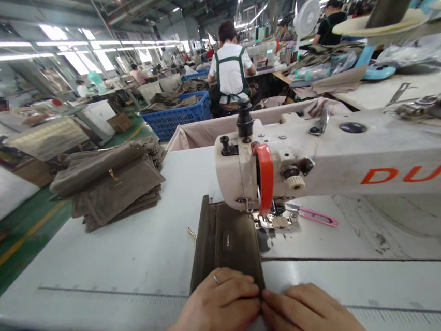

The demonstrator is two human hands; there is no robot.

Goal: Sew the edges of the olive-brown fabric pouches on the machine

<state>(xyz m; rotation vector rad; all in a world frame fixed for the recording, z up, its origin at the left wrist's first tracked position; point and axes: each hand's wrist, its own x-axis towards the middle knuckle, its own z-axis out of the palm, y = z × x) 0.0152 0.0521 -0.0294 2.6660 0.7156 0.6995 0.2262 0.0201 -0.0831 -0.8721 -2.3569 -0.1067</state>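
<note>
A dark olive-brown fabric bag panel (242,259) with a small label (227,240) lies on the white sewing table, its right edge beside the presser foot (276,221) of the sewing machine (320,145). Across the panel's near end rests my left hand (226,305), wearing a ring, with its fingertips closed at the right edge. My right hand (307,313) pinches that same edge, thumb and fingers together, almost touching the left fingertips. A gold-coloured metal fitting (192,234) sticks out at the panel's left side. The near corner is hidden under my hands.
Pink-handled thread snips (319,217) lie right of the presser foot. A stack of brown fabric pieces (117,188) sits at the table's left edge. Behind the machine are a fabric-lined bin (201,132) and a blue crate (177,118). A co-worker (231,65) sits beyond.
</note>
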